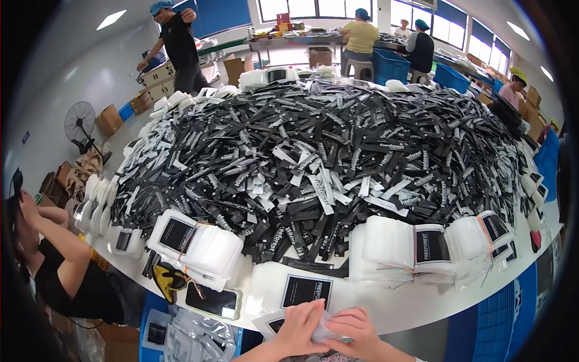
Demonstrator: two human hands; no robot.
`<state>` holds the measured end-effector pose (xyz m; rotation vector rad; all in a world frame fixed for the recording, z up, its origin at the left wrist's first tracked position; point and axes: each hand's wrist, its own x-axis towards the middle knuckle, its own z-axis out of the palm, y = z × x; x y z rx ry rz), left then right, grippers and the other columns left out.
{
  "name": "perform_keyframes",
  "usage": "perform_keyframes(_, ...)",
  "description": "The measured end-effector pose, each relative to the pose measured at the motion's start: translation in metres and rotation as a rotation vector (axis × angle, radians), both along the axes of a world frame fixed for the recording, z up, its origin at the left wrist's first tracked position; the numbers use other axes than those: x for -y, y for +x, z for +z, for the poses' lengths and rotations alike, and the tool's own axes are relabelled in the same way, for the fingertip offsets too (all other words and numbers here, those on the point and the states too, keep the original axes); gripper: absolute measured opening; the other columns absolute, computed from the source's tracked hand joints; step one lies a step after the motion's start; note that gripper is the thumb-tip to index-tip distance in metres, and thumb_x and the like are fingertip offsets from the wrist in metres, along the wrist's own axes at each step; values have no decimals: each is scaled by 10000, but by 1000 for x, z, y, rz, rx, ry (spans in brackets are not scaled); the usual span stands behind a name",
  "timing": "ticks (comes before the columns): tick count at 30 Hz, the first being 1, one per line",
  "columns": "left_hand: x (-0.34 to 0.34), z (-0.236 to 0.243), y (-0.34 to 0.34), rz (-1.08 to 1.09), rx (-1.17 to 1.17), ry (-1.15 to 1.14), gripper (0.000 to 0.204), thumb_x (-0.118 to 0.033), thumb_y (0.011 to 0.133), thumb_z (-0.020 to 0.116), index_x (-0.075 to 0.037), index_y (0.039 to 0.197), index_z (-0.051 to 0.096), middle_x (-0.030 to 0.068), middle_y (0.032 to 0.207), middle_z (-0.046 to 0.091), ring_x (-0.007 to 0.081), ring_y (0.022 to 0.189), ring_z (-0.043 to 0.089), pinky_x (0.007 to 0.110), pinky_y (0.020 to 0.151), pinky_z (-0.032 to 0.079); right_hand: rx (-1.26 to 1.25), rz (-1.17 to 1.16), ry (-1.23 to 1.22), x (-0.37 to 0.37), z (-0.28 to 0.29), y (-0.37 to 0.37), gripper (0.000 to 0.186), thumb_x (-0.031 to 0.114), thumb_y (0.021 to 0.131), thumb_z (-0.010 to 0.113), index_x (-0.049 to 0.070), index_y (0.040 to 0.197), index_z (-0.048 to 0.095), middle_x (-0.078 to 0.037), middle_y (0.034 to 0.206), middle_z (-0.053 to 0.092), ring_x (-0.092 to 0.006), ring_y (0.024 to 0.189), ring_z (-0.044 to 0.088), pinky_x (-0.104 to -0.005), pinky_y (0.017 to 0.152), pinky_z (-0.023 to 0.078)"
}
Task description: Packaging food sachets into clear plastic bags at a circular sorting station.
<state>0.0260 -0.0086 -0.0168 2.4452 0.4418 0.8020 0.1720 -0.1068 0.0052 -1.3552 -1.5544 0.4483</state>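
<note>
At the lower middle, my left hand [297,330] and my right hand [353,332] have closed fingers around a translucent plastic bag [321,326]. Just beyond them lies a white pouch with a black label [301,289] on the white table [419,308]. A phone [211,301] and a yellow-and-black object [164,280], possibly a tool, are to the left. Banded bundles of white pouches [208,253] line the near edge, with more bundles [386,247] to the right. Behind them spreads a large heap of black and white printed strips [374,139].
A co-worker [66,265] is close at the left edge. Blue bins [151,320] hold plastic items below the table's left side; more blue crates [494,314] are at right. A standing person [181,48], seated workers [356,45], boxes [108,120] and a fan [79,123] are farther back.
</note>
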Motion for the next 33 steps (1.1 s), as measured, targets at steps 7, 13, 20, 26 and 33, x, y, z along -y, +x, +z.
perform_keyframes(7,-12,8,-8,-207,-32,-221,867,-364,633,706,27,1282,284,169,1227,400,295,1029,469,382,768,408,297,128,8,0,-6,17,217,161,642,695,55,819,629,-91,853,586,-264,872,523,-373,764,404)
perform_keyframes(13,-8,22,-17,-71,-328,-529,881,-262,678,694,-193,1372,155,66,805,622,268,681,594,313,648,472,351,392,-346,-8,9,18,260,203,776,600,62,994,595,-35,974,607,-200,1012,511,-389,951,303)
perform_keyframes(20,-7,27,-14,14,-369,-654,712,-227,633,747,-116,1253,414,96,876,633,227,749,625,279,685,485,204,185,-90,-4,-6,17,200,142,656,718,68,816,625,-4,853,628,-164,819,567,-332,776,419)
perform_keyframes(26,-2,17,-11,-8,-61,-714,491,-183,655,750,-65,1092,561,84,842,644,152,735,627,254,644,486,-21,-195,92,-9,9,-2,209,102,653,724,31,815,615,-62,805,602,-188,775,561,-315,715,421)
perform_keyframes(33,5,12,-12,-3,189,-999,114,-62,750,657,-1,845,644,42,677,607,81,572,535,193,505,408,-242,50,-87,-6,1,6,112,19,722,642,-20,813,593,-105,771,575,-200,698,552,-278,585,433)
